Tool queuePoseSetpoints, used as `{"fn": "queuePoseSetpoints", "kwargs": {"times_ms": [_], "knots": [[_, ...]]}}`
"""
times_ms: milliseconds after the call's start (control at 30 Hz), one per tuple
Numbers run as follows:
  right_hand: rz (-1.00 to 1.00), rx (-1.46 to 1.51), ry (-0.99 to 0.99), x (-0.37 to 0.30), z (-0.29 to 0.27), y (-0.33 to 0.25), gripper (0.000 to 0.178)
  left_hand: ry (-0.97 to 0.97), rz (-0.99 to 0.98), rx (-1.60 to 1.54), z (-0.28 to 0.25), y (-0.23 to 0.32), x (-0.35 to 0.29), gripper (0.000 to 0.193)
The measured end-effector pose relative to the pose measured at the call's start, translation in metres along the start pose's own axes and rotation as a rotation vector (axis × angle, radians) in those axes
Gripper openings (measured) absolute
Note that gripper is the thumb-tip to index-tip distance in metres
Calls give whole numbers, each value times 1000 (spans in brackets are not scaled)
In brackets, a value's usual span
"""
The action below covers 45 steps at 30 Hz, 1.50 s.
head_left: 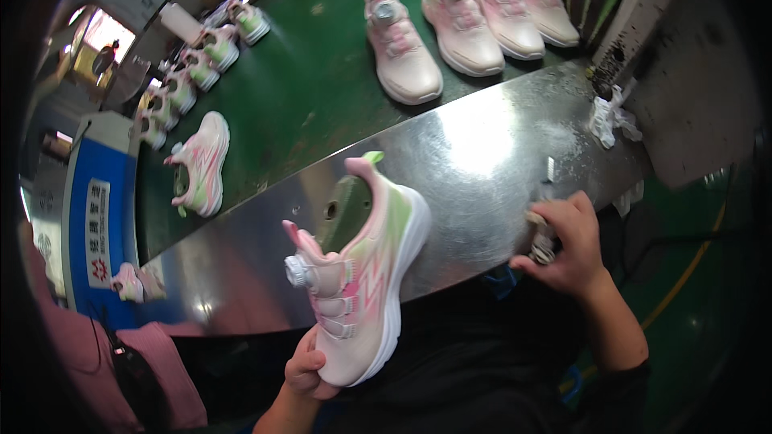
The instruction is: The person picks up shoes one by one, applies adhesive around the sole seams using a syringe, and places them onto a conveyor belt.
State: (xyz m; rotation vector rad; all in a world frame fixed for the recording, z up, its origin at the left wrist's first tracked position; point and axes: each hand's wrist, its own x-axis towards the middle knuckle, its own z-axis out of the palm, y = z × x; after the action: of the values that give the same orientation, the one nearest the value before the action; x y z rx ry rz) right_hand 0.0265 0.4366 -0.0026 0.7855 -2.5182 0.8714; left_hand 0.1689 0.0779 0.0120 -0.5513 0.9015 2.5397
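My left hand [305, 371] grips a pink and white sneaker [366, 285] by the toe, tilted with its heel up and away from me. The sneaker has a round dial [297, 271] on its tongue, light green at the heel and a white sole. Inside its opening sits a dark green shoe last [347, 213]. At the right, my right hand [569, 241] is closed around a small greyish-brown bundle [543, 246], partly hidden by the fingers. That hand is over the near edge of the metal ledge [458, 217], apart from the sneaker.
Beyond the ledge, a green belt [314, 72] carries several pale pink sneakers [402, 56] at the far right, one sneaker [205, 165] at the left and a row along its far side. Crumpled white paper [611, 119] lies at right. A person in pink [161, 370] is at lower left.
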Motion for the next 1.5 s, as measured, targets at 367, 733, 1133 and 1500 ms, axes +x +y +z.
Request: {"fn": "queuePoseSetpoints", "kwargs": {"times_ms": [367,733,1133,1500], "knots": [[93,49,119,20,17,19,58,28,319,563,5,142,201,42],[79,62,115,25,25,15,56,119,92,799,64,134,296,37],[65,31,163,23,21,18,53,712,760,500,-121,207,94,28],[125,-12,151,17,20,12,54,572,926,934,-127,250,150,63]]}}
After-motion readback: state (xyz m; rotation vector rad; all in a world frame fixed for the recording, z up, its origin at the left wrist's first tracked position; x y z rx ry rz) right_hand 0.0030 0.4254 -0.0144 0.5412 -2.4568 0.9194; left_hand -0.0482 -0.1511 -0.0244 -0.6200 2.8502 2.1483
